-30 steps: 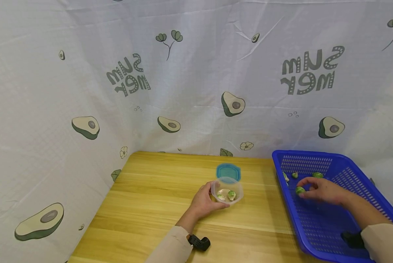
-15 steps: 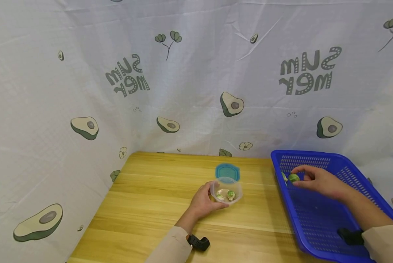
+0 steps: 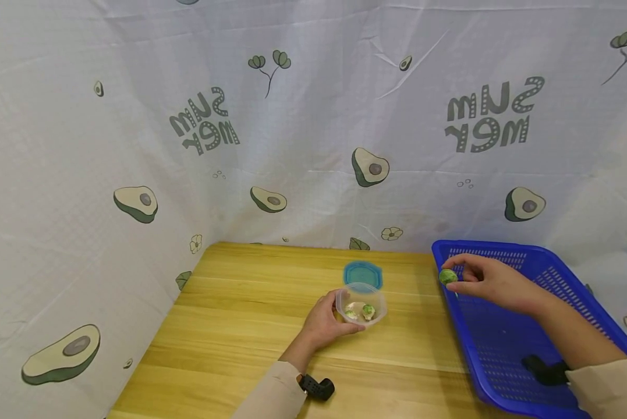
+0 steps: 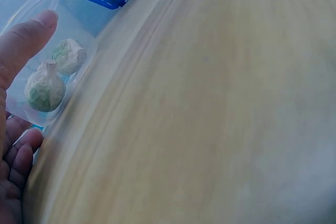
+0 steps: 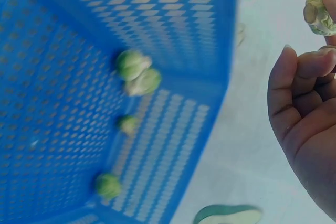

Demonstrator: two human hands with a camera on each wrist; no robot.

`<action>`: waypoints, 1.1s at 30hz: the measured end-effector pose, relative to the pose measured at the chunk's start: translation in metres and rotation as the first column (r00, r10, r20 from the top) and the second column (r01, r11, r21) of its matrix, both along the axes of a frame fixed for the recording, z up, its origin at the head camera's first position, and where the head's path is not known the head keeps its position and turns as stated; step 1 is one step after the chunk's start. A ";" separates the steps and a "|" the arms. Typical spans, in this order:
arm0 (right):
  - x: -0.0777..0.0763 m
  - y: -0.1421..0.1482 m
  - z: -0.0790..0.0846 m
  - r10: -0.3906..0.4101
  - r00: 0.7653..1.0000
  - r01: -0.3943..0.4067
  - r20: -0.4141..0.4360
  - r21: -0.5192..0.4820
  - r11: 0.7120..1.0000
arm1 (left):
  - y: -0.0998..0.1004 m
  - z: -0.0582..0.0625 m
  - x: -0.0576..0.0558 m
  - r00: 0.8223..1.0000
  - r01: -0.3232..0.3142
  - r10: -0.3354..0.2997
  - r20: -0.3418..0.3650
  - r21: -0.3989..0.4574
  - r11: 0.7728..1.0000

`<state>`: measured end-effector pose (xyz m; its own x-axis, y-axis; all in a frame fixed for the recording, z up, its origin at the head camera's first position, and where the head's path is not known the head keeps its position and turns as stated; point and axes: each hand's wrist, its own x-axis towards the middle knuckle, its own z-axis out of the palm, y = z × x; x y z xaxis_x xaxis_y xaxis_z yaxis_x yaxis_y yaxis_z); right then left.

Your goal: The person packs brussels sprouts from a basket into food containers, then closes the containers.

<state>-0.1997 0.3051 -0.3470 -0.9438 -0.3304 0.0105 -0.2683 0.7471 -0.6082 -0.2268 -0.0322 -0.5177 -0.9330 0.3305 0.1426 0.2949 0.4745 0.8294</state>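
Note:
My left hand grips the side of a small clear plastic container on the wooden table. Two Brussels sprouts lie inside it; the left wrist view shows one sprout nearer and another sprout behind, with the thumb over the rim. Between thumb and fingertips, my right hand pinches a green Brussels sprout at the left rim of the blue basket. The right wrist view has the cut end of that sprout showing, raised above the basket.
Several more sprouts lie along one side of the basket's floor. A blue lid lies on the table just behind the container. A white curtain printed with avocados hangs behind and to the left.
My right hand has lifted the sprout from within the basket and carried it left and up to the basket's left rim. The left hand and container have stayed in place.

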 end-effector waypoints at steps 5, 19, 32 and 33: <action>0.003 -0.020 0.010 0.024 1.000 -0.024 -0.016 0.004 1.000 | 0.000 -0.002 0.000 1.000 -0.001 0.001 -0.008 -0.008 1.000; -0.001 -0.072 0.024 0.099 0.995 -0.099 -0.015 -0.037 0.994 | 0.000 -0.001 0.000 1.000 0.001 -0.001 0.012 -0.001 1.000; -0.007 -0.106 0.012 0.220 0.975 -0.221 -0.017 -0.094 0.971 | -0.001 -0.003 -0.001 1.000 0.010 -0.010 0.007 0.014 1.000; -0.008 -0.108 0.010 0.228 0.973 -0.229 -0.016 -0.099 0.968 | -0.001 -0.002 -0.001 1.000 0.011 -0.011 0.009 0.015 1.000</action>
